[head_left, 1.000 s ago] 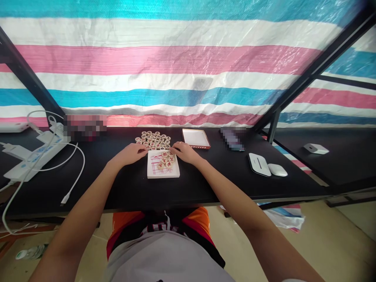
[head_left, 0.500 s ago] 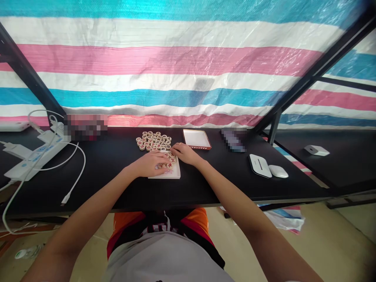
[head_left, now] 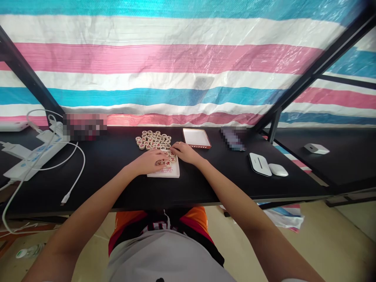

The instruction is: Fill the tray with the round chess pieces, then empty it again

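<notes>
A shallow white box (head_left: pixel 172 173) with red lines printed inside lies on the black table (head_left: pixel 117 184) in front of me, holding several round wooden chess pieces (head_left: pixel 169 162) with red characters. My left hand (head_left: pixel 149 161) lies over the left part of the box, fingers spread flat on those pieces. My right hand (head_left: pixel 184 153) rests at the box's far right corner, fingers curled with their tips down among pieces. Just behind the box lies a loose pile of the same pieces (head_left: pixel 153 140).
A white tray with a red rim (head_left: pixel 196 138) sits right of the pile. Further right are a flat white device (head_left: pixel 259 164) and a white mouse (head_left: pixel 277 170). Power strips (head_left: pixel 35 154) and white cables (head_left: pixel 75 176) fill the left end. A second black table (head_left: pixel 337 164) stands to the right.
My left hand moved from the near edge of the loose pile rightward onto the pieces in the white box. My right hand has stayed at the box's far right corner.
</notes>
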Motion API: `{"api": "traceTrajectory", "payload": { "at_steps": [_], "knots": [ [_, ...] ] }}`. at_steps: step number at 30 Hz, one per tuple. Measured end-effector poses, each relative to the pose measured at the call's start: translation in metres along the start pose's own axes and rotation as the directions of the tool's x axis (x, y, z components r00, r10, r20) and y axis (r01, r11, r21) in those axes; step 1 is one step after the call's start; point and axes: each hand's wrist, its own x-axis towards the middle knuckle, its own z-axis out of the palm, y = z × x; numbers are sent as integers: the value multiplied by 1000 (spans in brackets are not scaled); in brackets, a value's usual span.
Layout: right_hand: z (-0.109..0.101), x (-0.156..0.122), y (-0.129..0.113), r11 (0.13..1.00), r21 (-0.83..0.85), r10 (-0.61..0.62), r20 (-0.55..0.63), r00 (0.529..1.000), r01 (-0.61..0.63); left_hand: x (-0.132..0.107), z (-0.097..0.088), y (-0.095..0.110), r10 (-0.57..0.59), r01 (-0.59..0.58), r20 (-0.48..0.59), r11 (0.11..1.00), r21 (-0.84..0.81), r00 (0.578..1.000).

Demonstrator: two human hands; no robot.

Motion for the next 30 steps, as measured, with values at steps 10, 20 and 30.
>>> {"api": "traceTrajectory", "payload": {
  "at_steps": [10,20,30],
  "knots": [
    [0,0,0,1000,22,4,-5,1000,-4,-6,-13,-5,-76,70,90,995,66,993],
    [1,0,2,1000,12,5,-6,1000,-5,-8,-21,-11,-96,92,93,995,39,991],
    [2,1,4,1000,18,-8,-5,1000,8,-10,-27,-14,-157,150,-90,986,-75,984]
  ]
}}
